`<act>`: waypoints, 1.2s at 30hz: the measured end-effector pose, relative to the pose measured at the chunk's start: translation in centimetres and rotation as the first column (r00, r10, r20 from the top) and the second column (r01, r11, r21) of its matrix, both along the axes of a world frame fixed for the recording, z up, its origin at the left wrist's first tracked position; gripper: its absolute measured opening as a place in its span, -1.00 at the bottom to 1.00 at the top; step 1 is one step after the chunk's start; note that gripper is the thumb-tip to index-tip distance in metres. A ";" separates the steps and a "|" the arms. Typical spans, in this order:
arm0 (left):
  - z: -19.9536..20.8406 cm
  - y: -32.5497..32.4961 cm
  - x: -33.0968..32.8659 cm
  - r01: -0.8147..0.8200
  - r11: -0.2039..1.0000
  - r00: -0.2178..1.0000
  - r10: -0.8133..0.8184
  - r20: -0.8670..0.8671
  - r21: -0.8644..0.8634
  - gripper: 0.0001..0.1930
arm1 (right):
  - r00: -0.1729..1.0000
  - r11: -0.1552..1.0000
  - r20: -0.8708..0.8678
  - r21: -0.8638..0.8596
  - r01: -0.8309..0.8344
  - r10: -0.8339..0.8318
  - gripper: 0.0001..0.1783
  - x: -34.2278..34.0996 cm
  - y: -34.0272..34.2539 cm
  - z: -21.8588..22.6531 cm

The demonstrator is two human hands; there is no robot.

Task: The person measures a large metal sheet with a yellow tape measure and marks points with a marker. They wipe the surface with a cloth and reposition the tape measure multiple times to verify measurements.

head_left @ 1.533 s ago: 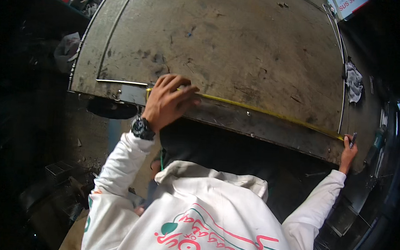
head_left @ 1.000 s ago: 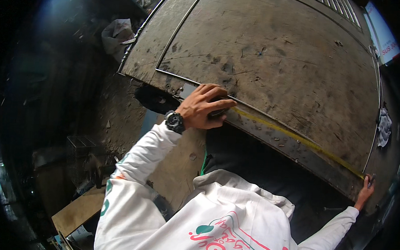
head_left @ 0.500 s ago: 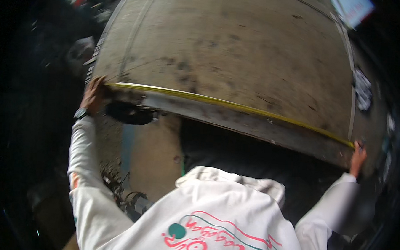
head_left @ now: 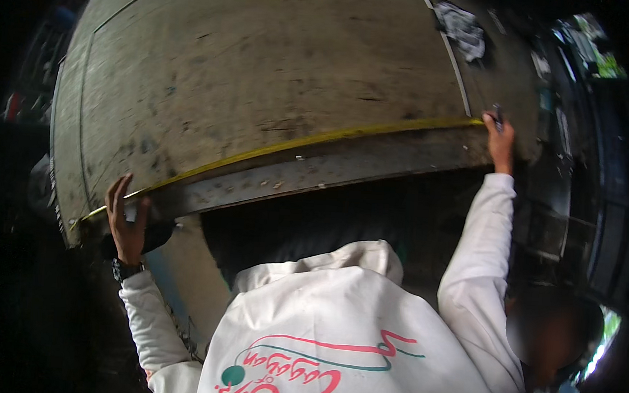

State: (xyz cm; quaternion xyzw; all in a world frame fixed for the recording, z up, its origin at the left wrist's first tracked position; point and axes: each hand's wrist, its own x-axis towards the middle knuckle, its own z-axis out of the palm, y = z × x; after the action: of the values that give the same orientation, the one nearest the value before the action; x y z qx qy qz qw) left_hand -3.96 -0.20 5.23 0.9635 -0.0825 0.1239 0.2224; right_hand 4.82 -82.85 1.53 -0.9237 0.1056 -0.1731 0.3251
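Observation:
A yellow tape measure (head_left: 281,145) is stretched across the worn wooden tabletop (head_left: 264,71), running close along its front edge. My right hand (head_left: 501,143) is closed around the tape's right end, with a small dark object, its kind unclear, showing at the fingertips. Near the tape's left end, my left hand (head_left: 127,221) has its fingers apart and seems to hold nothing. The tape passes by those fingers and reaches the table's left corner; whether they touch it I cannot tell.
A grey metal strip (head_left: 287,180) with small bits on it lines the table's front. A crumpled grey-and-white cloth (head_left: 460,31) lies at the far right, beyond a pale line on the tabletop. A dark round object (head_left: 157,236) is partly hidden behind my left hand.
The view has turned, so the tape now slants up to the right. My left hand has come off the table's left edge and its fingers have spread; my right hand keeps its hold.

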 end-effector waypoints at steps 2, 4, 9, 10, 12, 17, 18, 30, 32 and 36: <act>0.6 -4.8 0.8 0.094 0.993 0.991 -0.101 -0.092 -0.076 -0.48 | 0.999 0.996 0.026 0.073 -0.041 0.040 -0.73 0.5 0.4 -0.1; 0.5 -6.8 2.2 0.114 0.993 0.989 -0.116 -0.093 -0.024 -0.65 | 1.000 0.996 0.002 0.088 -0.019 0.019 -0.74 0.4 0.4 0.0; 0.5 -6.3 4.1 0.139 0.988 0.985 -0.145 -0.092 -0.071 -0.83 | 0.999 0.996 0.042 0.082 -0.036 0.033 -0.75 -0.3 -0.4 -0.7; 0.4 -6.1 4.1 0.146 0.987 0.985 -0.151 -0.086 -0.060 -0.82 | 0.995 0.997 0.079 0.056 -0.057 0.053 -0.77 -0.4 -0.6 -1.0; 0.1 -5.8 4.0 0.119 0.991 0.989 -0.124 -0.078 -0.062 -0.81 | 0.992 0.998 0.111 0.012 -0.064 0.062 -0.78 -0.3 -0.8 -1.6; -0.8 -5.8 3.8 0.106 0.994 0.994 -0.107 -0.020 -0.028 -0.80 | 0.980 0.994 0.197 -0.110 0.005 0.016 -0.74 -0.2 -0.3 -2.5; -0.9 -6.0 3.8 0.088 0.995 0.995 -0.090 -0.030 -0.053 -0.80 | 0.979 0.994 0.204 -0.111 0.013 0.010 -0.73 -0.2 -0.3 -2.6; -1.3 -6.4 3.9 0.055 0.997 0.998 -0.056 -0.018 -0.060 -0.79 | 0.973 0.965 0.226 -0.244 0.096 -0.040 -0.70 -0.5 -0.3 -2.8; -1.4 -6.4 3.8 0.040 0.998 0.999 -0.041 -0.020 -0.051 -0.80 | 0.981 0.961 0.185 -0.253 0.112 -0.065 -0.69 -0.7 -0.2 -2.6; -1.4 -5.9 3.7 0.022 0.999 1.000 -0.022 0.002 -0.032 -0.82 | 0.984 0.972 0.175 -0.225 0.063 -0.023 -0.68 -0.8 0.8 -2.0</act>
State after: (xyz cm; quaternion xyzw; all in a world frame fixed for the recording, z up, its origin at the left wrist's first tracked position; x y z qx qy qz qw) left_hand -0.24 -6.14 3.78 0.9588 -0.0911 0.1237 0.2390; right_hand 4.02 -82.03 -0.44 -0.9343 0.0767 -0.2698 0.2199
